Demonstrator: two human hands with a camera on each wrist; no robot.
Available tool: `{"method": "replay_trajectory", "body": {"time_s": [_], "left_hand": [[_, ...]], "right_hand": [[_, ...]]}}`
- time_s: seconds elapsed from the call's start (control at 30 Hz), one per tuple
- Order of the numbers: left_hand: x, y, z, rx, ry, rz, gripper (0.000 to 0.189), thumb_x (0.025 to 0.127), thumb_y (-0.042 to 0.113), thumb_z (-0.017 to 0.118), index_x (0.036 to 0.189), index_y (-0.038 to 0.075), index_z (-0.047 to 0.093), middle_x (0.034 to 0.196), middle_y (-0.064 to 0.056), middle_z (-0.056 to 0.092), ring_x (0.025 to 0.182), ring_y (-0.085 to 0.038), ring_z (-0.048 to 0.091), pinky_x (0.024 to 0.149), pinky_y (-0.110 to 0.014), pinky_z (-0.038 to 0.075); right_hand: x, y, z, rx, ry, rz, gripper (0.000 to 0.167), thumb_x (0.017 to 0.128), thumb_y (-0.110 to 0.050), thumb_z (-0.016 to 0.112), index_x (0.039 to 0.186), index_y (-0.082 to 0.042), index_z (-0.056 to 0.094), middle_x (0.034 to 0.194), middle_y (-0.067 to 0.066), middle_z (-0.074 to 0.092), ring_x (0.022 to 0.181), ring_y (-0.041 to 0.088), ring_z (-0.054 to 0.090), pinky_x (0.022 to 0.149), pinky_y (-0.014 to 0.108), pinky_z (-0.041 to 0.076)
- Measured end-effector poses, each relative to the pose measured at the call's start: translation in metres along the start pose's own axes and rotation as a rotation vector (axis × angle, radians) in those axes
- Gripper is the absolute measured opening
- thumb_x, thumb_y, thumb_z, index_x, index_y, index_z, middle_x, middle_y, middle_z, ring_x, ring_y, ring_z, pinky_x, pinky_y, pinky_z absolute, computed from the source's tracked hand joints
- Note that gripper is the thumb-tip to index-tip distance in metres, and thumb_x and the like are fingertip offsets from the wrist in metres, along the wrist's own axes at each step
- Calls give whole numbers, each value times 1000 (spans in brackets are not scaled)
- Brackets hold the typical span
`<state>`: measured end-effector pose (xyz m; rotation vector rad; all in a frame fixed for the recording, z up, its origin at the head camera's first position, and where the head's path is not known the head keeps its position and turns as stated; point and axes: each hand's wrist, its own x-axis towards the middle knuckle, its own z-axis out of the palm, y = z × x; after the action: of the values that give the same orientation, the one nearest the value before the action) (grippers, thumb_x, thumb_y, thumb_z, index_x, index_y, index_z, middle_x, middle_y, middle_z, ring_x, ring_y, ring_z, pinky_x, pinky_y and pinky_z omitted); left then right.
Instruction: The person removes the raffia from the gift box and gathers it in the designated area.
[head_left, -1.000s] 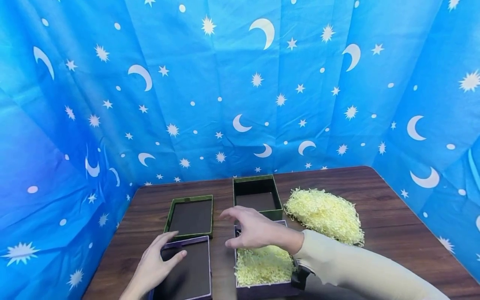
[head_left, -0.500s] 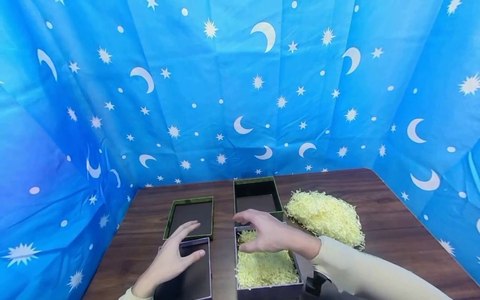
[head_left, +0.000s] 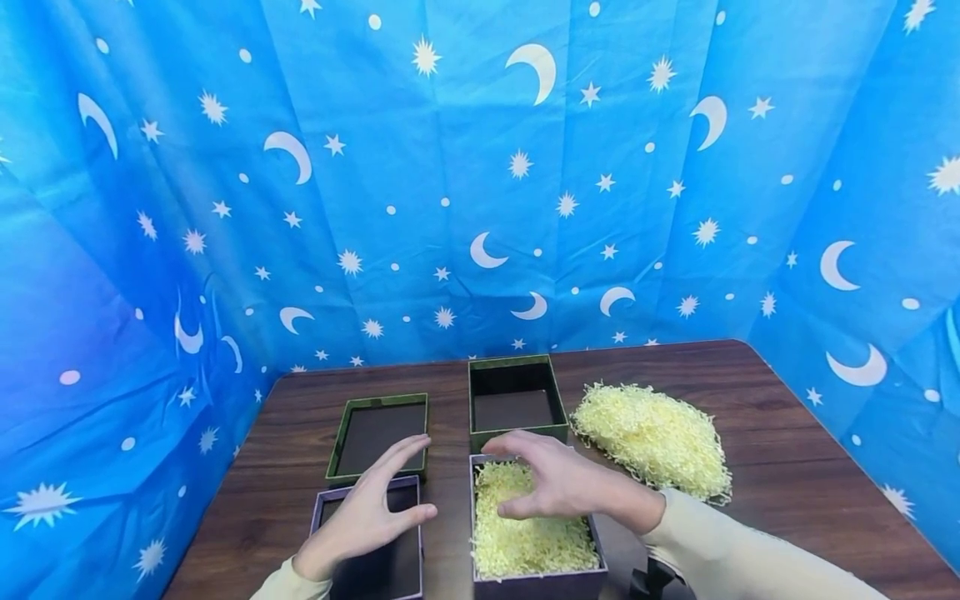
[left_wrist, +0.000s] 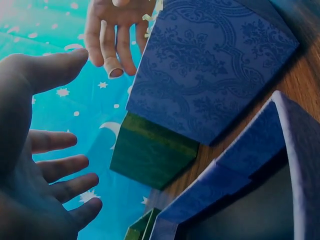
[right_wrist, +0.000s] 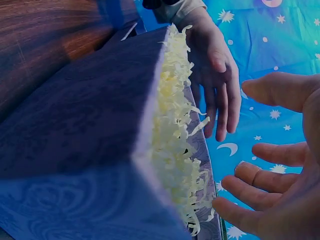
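Note:
A purple patterned box (head_left: 540,587), filled nearly to its rim with pale yellow shredded paper (head_left: 532,542), stands near the front of the table. Over its far part hovers my right hand (head_left: 558,482), fingers spread and thumb apart, holding nothing; in the right wrist view that hand (right_wrist: 280,185) is beside the strands rising above the rim. My left hand (head_left: 367,512), also holding nothing, is above a shallow purple lid (head_left: 382,558) with a dark inside. From the left wrist, the left hand (left_wrist: 45,165) shows its fingers loosely extended, facing the box's patterned wall (left_wrist: 200,70).
Behind the purple box stands a green-edged box (head_left: 517,408) with a dark interior. A matching shallow green lid (head_left: 378,437) lies to its left. At the right is a heap of yellow shredded paper (head_left: 652,437) on the brown wooden table (head_left: 780,433). Blue cloth hangs around it.
My left hand has moved right and slightly forward over the lids. The right hand has shifted right and a little nearer, uncovering shredded paper at the box's far left corner.

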<state>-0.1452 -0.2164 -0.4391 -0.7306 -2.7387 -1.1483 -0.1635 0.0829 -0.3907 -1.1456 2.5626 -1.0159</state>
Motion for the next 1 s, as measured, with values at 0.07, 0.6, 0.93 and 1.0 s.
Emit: {"method": "replay_trajectory", "body": {"time_s": [0.07,0.6,0.93,1.0], "left_hand": [[3,2,2,-3,-13,12,78,82,49,74,149,35,35,154,3,37,140,-25,38,103,-59,40],[15,9,14,-14,-86,97,88,81,49,76,153,33,27,156,2,32,142,-26,35,101,-58,43],[21,15,27,-26,-138,109,93,78,42,80,153,34,26,158,-1,27,143,-32,31,102,-63,40],[22,17,29,-32,-152,102,94,77,44,80,153,32,27,158,-1,26,143,-32,31,102,-63,39]], "right_hand": [[-1,2,1,-13,7,-17,65,80,-34,77,136,-14,52,135,-2,56,123,18,55,103,41,47],[-11,6,5,-81,-67,-9,73,80,-43,76,143,-21,46,146,3,46,131,22,47,102,49,46],[-17,16,5,-167,-134,-20,80,77,-49,77,144,-20,45,150,6,41,134,27,43,103,52,45],[-18,17,6,-183,-153,-27,81,76,-48,78,145,-21,44,151,7,40,136,29,42,104,53,45]]}}
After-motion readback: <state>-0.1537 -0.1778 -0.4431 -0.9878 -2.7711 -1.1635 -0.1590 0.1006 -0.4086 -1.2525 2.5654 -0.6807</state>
